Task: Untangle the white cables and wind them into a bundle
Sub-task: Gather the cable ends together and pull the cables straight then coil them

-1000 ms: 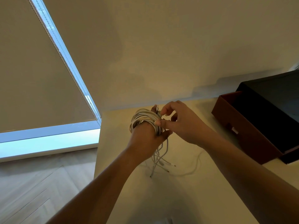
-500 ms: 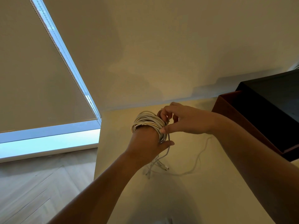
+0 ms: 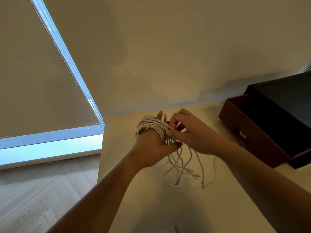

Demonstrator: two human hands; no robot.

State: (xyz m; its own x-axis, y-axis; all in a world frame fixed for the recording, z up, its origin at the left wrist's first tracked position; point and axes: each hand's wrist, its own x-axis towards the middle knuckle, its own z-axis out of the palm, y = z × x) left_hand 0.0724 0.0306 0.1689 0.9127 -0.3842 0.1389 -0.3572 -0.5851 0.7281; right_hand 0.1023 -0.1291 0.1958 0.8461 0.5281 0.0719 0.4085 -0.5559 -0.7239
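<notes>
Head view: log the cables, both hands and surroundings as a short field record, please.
coil: white cables wound in many loops round the left hand
left hand: fingers straight, carrying the loops
right hand: the right hand pinches a strand at the coil's edge
loose ends: several loose ends hang below the hands, over the table
nearby: open brown box on the table, to the right

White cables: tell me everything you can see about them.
The white cables are thin, smooth cords wound in many loops round the left hand, held above the pale table. The right hand pinches strands at the coil's edge. Several loose ends hang below the hands towards the tabletop, some with small plugs; whether they touch it is unclear.
</notes>
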